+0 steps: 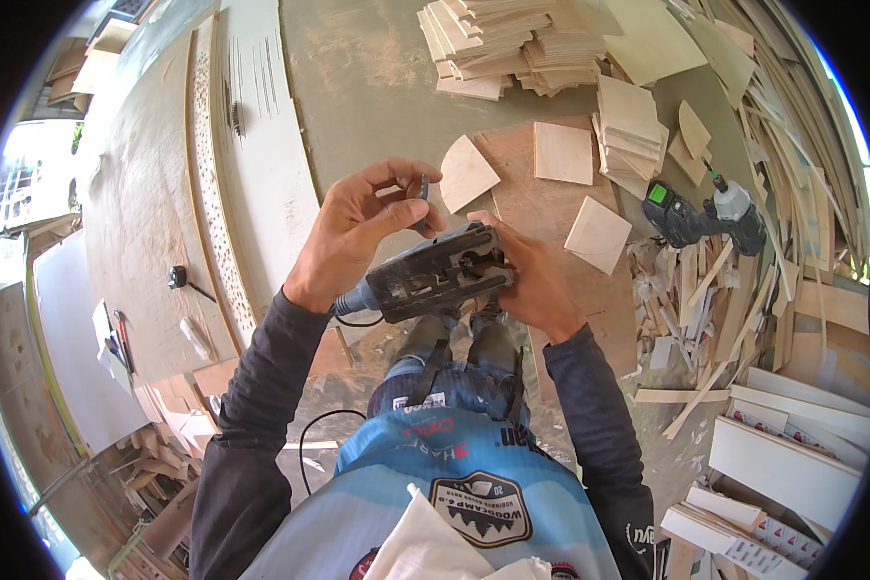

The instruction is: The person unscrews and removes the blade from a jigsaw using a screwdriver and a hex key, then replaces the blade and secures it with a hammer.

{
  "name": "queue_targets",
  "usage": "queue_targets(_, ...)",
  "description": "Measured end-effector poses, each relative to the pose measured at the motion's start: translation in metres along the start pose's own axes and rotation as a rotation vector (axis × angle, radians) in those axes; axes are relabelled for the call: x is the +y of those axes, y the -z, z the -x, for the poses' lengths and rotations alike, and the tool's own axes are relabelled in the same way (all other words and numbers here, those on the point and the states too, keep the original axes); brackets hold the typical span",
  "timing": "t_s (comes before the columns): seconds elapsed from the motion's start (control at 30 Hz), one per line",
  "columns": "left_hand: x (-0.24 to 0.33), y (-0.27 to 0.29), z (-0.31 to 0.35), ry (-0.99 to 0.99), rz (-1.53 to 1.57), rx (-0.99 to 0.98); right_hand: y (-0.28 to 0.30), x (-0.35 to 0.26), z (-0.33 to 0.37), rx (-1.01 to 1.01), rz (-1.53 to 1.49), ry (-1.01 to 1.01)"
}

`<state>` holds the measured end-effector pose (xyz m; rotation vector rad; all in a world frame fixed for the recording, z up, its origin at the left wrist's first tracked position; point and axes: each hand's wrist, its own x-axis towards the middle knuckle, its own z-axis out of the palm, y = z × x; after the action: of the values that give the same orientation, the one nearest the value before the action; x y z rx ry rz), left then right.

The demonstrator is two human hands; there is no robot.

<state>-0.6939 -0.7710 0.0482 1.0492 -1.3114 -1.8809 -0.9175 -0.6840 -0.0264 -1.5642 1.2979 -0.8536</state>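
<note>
A jigsaw [425, 282] lies turned over in front of my body, its metal base plate facing up and its cord trailing down on the left. My right hand [539, 275] grips its front end, the fingers partly hidden behind the tool. Just above the jigsaw, my left hand [353, 227] pinches a small dark, narrow strip that looks like a jigsaw blade [424, 190] between thumb and fingers. The blade is held roughly upright, apart from the base plate. A plywood piece with one rounded edge [469, 174] lies beyond the hands.
Square plywood pieces [564, 153] and tall plywood stacks [488, 48] lie ahead. A cordless drill driver [735, 213] stands at right beside heaped offcuts [681, 300]. On the left, a large board [145, 193] carries a tape measure [177, 277]. White panels [783, 454] are stacked lower right.
</note>
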Motion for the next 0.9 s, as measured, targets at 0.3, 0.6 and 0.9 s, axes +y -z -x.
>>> queue_targets(0.3, 0.010, -0.015, 0.006, -0.100, -0.229, 0.000, -0.006, 0.009, 0.000, 0.056, 0.028, 0.074)
queue_targets(0.6, 0.009, -0.018, 0.018, -0.365, -0.675, -0.028, -0.012, 0.019, 0.005, 0.088, 0.030, 0.153)
queue_targets(0.9, 0.018, -0.028, 0.029, -0.366, -0.882, 0.020, -0.013, 0.016, 0.007, 0.082, 0.099, 0.150)
